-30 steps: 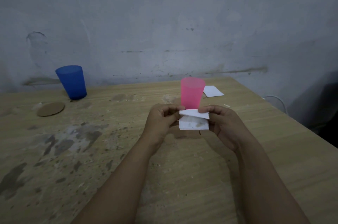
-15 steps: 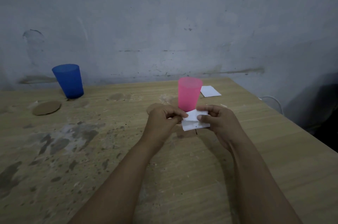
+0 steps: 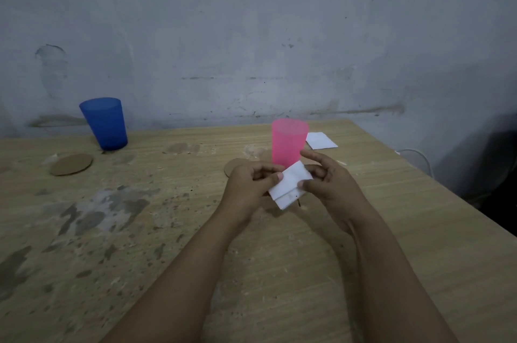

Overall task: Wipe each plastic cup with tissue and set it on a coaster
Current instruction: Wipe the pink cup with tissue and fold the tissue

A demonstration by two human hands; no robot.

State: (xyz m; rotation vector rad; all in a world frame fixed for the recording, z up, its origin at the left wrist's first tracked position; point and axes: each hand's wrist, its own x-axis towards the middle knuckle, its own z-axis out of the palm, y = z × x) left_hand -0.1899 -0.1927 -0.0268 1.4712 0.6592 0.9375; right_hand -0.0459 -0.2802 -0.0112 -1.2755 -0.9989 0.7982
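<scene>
My left hand [image 3: 249, 186] and right hand [image 3: 327, 183] both pinch the folded tissue [image 3: 289, 184]. The pink cup [image 3: 288, 141] stands just behind it. The blue cup [image 3: 104, 123] and a coaster [image 3: 71, 164] sit near the bench's [image 3: 140, 230] far left edge.

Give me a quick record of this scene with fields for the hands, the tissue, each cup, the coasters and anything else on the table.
left hand: pinches the folded tissue
right hand: pinches the same tissue, index finger raised
folded tissue: white, held above the table
pink cup: upright, just behind the hands
blue cup: upright, far left, directly on the table
left coaster: bare, in front of the blue cup
middle coaster: mostly hidden by the hands
spare tissue: flat, behind the pink cup
</scene>
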